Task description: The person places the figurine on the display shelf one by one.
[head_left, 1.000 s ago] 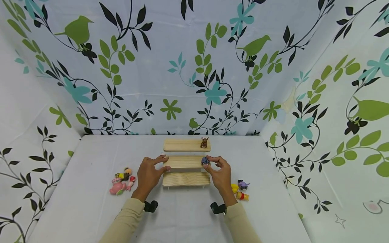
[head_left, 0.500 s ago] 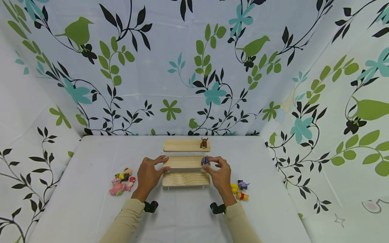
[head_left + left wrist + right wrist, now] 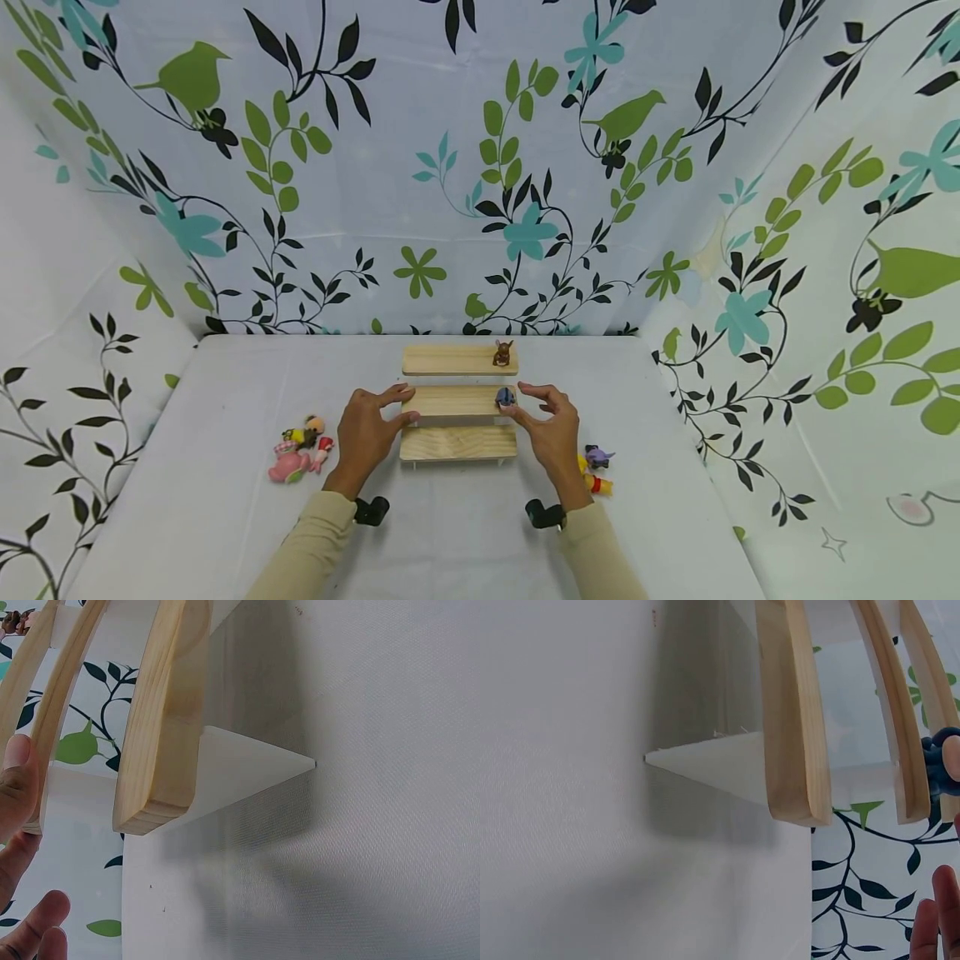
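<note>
A three-tier wooden shelf [image 3: 450, 446] stands on the table on white triangular supports. My left hand [image 3: 367, 433] grips the left end of its middle plank [image 3: 56, 720] between thumb and index finger. A small dark blue figurine [image 3: 505, 397] stands at the right end of that plank. Beside it is my right hand [image 3: 553, 429], thumb tip right at the figurine and index finger spread away from it. In the right wrist view the thumb overlaps the blue figurine [image 3: 935, 761]. A brown figurine [image 3: 502, 353] is on the right end of the top plank.
Left of the shelf lies a cluster of figurines: a pink one [image 3: 288, 464], a red one [image 3: 322, 455] and others. By my right wrist are a purple figurine [image 3: 597, 456] and a red and yellow one [image 3: 597, 485]. Patterned cloth [image 3: 337, 208] rises behind the table.
My right hand's index finger has come off the blue figurine, and the hand has shifted slightly right. The figurine stays on the middle plank. My left hand has not moved.
</note>
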Demonstrator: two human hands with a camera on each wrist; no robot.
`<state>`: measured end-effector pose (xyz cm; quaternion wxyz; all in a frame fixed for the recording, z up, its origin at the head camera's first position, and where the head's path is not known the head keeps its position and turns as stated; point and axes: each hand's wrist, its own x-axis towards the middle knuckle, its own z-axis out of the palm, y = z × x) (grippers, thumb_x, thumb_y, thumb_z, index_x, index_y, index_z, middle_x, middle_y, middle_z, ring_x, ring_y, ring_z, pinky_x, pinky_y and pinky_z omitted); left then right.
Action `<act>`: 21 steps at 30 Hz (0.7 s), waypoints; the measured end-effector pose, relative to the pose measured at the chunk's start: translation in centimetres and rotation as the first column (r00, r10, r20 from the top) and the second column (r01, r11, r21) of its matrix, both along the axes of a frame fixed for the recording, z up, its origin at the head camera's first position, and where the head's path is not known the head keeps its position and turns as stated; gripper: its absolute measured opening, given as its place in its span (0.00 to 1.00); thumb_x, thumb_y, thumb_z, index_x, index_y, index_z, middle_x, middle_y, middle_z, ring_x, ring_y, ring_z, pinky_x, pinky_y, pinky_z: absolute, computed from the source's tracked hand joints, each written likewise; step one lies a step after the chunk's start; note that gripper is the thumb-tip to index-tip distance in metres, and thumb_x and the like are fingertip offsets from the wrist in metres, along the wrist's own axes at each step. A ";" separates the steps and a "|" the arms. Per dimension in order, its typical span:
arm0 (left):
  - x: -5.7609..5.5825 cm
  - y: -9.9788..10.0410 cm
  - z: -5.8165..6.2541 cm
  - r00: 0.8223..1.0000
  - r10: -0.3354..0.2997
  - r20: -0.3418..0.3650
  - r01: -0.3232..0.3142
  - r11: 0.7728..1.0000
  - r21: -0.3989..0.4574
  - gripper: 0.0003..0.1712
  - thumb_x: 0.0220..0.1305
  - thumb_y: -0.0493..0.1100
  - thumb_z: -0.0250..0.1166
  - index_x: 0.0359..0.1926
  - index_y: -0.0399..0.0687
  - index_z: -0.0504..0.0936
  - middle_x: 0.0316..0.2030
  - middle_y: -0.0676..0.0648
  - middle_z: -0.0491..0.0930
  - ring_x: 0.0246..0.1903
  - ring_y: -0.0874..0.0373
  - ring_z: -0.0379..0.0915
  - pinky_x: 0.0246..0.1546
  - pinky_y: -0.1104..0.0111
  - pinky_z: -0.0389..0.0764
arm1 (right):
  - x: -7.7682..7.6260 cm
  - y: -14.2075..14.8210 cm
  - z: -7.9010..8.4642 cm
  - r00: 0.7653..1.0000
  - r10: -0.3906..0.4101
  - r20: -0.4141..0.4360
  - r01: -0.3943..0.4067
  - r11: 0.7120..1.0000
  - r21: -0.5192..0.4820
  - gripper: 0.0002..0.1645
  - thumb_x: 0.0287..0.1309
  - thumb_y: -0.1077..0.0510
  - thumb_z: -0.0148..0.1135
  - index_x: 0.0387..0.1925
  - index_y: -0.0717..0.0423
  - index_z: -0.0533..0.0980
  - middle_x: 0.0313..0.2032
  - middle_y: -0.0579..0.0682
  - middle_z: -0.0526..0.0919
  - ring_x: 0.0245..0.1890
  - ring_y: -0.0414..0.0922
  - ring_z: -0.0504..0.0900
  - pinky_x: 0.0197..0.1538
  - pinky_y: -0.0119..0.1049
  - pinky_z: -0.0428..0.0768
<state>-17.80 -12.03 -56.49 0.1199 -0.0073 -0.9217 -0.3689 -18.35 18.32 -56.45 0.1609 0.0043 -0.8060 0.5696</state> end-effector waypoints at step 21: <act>-0.2 -0.1 -0.3 0.998 -0.011 -0.056 0.010 1.000 -0.009 0.30 0.54 0.53 0.82 0.60 0.57 0.90 0.57 0.50 0.90 0.42 0.43 0.78 0.32 0.58 0.77 | 1.3 3.7 0.7 0.997 -0.071 -0.007 0.071 0.997 0.015 0.27 0.49 0.50 0.86 0.51 0.53 0.87 0.55 0.44 0.91 0.60 0.42 0.77 0.64 0.45 0.70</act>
